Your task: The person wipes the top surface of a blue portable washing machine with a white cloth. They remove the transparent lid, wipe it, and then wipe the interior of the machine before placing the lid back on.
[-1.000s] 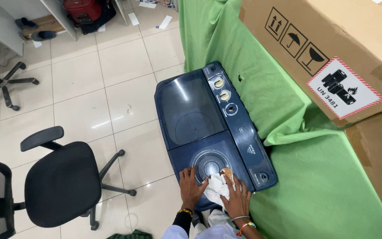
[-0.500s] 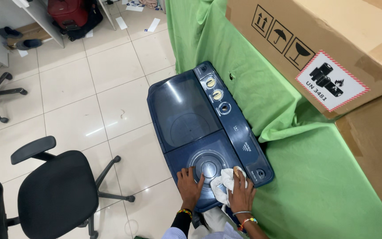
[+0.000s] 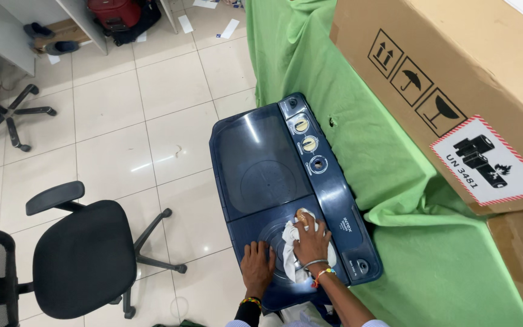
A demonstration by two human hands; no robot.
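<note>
A dark blue twin-tub washing machine [image 3: 261, 163] stands on the tiled floor against a green cloth. My right hand [image 3: 311, 241] presses a crumpled white cloth [image 3: 290, 235] onto the smaller near lid, over its round window. My left hand [image 3: 257, 266] lies flat on the same lid, just left of the cloth, holding nothing. Along the machine's right side runs a control strip with three round knobs [image 3: 309, 144].
A green cloth [image 3: 394, 200] drapes a surface on the right, bearing a big cardboard box [image 3: 455, 72]. A black office chair [image 3: 80, 257] stands left of the machine, another chair's base [image 3: 7, 118] farther back. A red bag [image 3: 116, 12] lies at the top.
My right hand has slid the white cloth up the small lid, away from me. The view has shifted, so the machine sits more to the middle.
</note>
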